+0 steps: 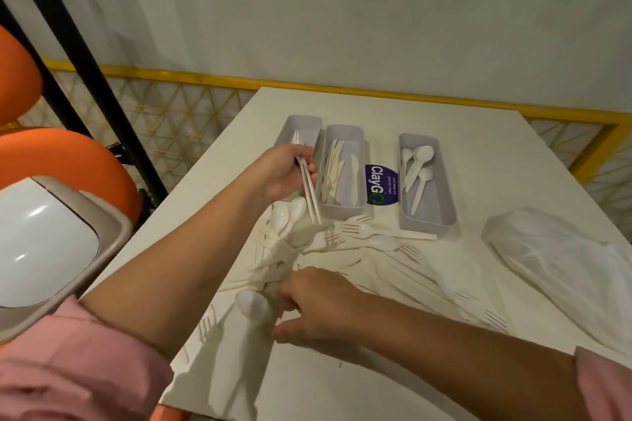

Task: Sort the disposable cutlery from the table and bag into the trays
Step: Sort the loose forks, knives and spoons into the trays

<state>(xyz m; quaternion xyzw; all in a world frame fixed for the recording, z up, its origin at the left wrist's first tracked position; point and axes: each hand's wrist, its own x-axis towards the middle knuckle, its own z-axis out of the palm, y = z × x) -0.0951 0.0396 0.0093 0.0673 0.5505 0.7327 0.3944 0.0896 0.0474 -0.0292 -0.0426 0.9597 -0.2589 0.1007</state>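
Note:
Three grey trays stand at the far side of the white table: the left tray, the middle tray with knives, and the right tray with spoons. My left hand grips a few forks by their handles, just in front of the left tray. A loose pile of white forks and spoons lies in the table's middle. My right hand reaches into the near end of that pile, its fingers curled among white pieces; motion blur hides what it holds.
A crumpled clear plastic bag lies at the right. A purple ClayGo sticker sits between the middle and right trays. A lidded white bin and orange seats stand left of the table.

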